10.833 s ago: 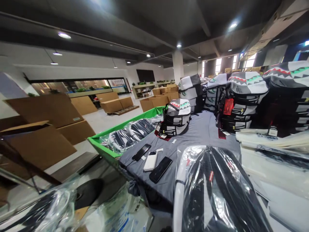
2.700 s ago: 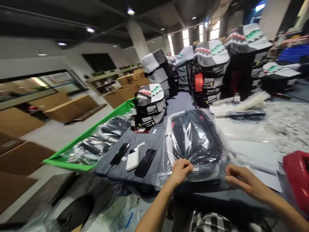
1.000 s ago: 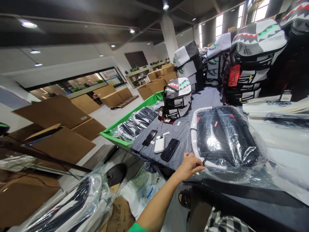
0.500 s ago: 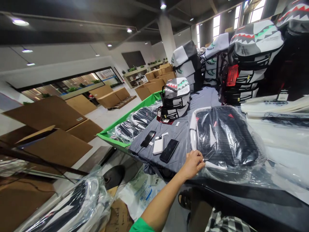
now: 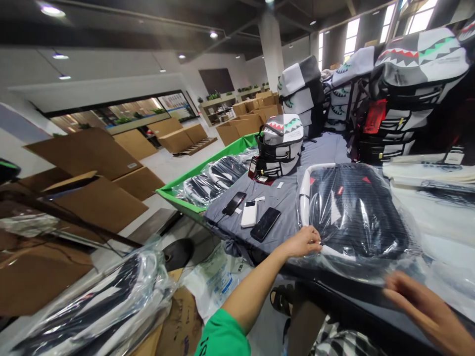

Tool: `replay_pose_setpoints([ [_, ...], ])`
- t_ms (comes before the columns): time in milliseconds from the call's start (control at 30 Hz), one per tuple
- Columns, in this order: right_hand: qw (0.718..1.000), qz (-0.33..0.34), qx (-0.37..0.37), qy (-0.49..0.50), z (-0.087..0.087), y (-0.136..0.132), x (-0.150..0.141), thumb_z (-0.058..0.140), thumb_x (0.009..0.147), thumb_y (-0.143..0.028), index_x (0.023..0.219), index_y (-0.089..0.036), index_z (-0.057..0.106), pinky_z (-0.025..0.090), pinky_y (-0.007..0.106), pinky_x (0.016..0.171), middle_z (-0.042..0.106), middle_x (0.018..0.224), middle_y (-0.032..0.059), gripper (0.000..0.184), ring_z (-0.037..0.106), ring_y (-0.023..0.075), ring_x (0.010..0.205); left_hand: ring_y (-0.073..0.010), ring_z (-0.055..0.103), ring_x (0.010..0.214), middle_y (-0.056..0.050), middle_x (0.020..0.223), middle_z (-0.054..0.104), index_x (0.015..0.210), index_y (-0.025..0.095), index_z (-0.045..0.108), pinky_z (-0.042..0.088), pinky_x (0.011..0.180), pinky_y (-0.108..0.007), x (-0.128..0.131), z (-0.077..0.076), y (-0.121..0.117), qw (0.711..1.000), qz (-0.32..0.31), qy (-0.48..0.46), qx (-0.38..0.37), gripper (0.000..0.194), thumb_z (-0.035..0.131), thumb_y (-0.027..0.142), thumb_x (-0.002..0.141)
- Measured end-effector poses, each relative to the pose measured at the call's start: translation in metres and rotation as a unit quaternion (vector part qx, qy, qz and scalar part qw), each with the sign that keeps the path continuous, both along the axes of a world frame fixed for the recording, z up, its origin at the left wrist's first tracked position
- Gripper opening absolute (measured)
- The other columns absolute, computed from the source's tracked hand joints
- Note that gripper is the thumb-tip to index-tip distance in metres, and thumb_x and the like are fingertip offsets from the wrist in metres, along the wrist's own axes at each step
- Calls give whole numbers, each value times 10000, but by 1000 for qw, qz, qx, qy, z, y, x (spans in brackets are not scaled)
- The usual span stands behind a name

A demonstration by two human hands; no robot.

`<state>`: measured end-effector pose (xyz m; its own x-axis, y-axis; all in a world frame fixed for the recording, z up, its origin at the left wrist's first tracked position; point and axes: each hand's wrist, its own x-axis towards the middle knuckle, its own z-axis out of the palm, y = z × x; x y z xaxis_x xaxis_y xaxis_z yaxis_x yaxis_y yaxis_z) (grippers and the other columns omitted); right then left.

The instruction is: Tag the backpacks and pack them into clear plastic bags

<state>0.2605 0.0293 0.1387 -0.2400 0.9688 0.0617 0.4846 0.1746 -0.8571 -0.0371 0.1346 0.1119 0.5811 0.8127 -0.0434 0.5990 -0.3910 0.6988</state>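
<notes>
A black and white backpack sealed in a clear plastic bag (image 5: 352,217) lies flat on the grey table (image 5: 285,198). My left hand (image 5: 302,242) is closed on the bag's near left edge, pinching the plastic. My right hand (image 5: 426,309) comes in at the lower right, blurred, fingers stretched out towards the bag's near right edge and holding nothing.
Two black phones and a white power bank (image 5: 249,214) lie left of the bag. A shark-mouth backpack (image 5: 280,146) stands behind them, with stacks of the same backpacks (image 5: 404,89) at the back right. A green bin (image 5: 193,198) and a lower-left pile (image 5: 100,306) hold bagged backpacks. Cardboard boxes (image 5: 89,188) stand on the left.
My right hand has come into view at the lower right, reaching towards the bagged backpack. My left hand keeps its hold on the bag's near left edge.
</notes>
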Motion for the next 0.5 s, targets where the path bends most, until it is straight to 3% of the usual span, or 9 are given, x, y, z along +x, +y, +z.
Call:
replay_pose_setpoints([
  [100,962,251,25,-105,12,61,-51,496,935,-583,715,-224,497,368,267,589,546,667,-12,422,486,146,610,-195,569,1063,-37,1022,637,759,184,700,421,1025,-322,-2,2,7,1000,-23,4,-5,119,699,202,876],
  [167,918,332,60,-210,18,100,-82,510,928,-447,758,-228,496,326,271,613,577,693,-16,277,509,149,626,-191,570,1048,-33,998,633,793,183,722,426,1004,-308,-3,3,9,999,-31,8,-5,90,694,192,878],
  [267,876,348,73,-327,17,140,-106,631,842,-376,782,-238,498,290,271,606,603,694,-23,201,559,167,643,-188,571,1023,-39,993,624,813,168,730,435,961,-290,-4,3,9,999,-34,6,-7,77,700,192,880],
  [400,883,296,72,-357,12,160,-94,730,779,-459,790,-249,459,278,268,579,604,687,-19,343,578,195,643,-186,573,1037,-47,1021,628,798,166,712,432,966,-288,-6,2,6,999,-29,-13,-12,167,646,235,934],
  [500,896,249,89,-358,16,151,-80,629,852,-341,800,-243,455,310,271,611,637,760,5,206,600,195,699,-192,561,1063,-46,1029,627,799,174,697,419,1003,-303,-5,0,5,999,-22,-27,-14,165,623,221,939],
])
